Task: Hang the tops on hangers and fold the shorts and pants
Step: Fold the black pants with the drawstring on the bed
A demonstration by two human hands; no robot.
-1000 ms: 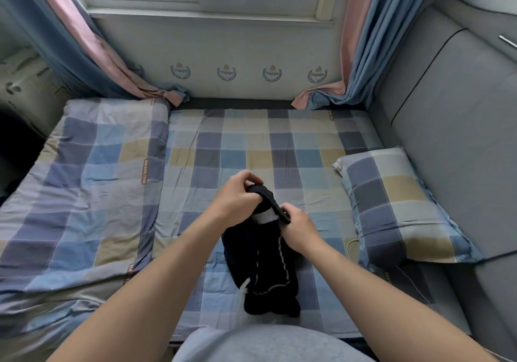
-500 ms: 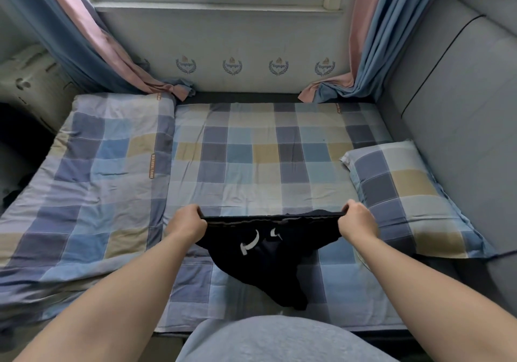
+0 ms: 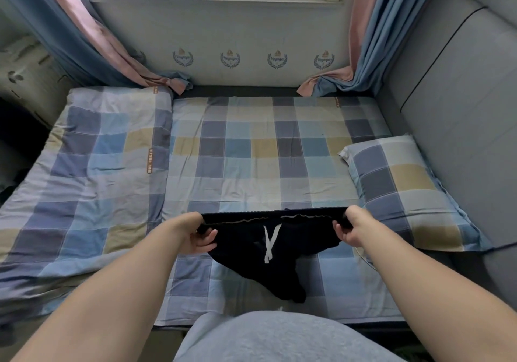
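Checked bedding in blue, grey and tan covers the bed (image 3: 251,149), which runs from a pale wall (image 3: 251,31) printed with small crests to the near edge below the camera. A folded quilt (image 3: 92,171) in the same check fills the bed's left side, its long edge touching the open middle strip of sheet. A matching pillow (image 3: 402,191) lies along the right edge, against a grey padded panel (image 3: 461,96). Pink-and-blue curtains hang at both far corners, the left curtain (image 3: 92,40) pooling on the quilt's far end and the right curtain (image 3: 372,40) pooling on the sheet.

Near the bed's front edge, dark shorts (image 3: 246,249) are stretched wide by the waistband (image 3: 274,216). The left hand (image 3: 193,230) grips one end of it, fingers curled under and thumb over; the right hand (image 3: 354,227) grips the other end the same way, just beside the pillow's near corner. A white drawstring (image 3: 270,241) dangles at the centre. The legs droop in a bunch and touch the sheet. Grey cloth on the person's body (image 3: 279,339) hides the bed's front edge.
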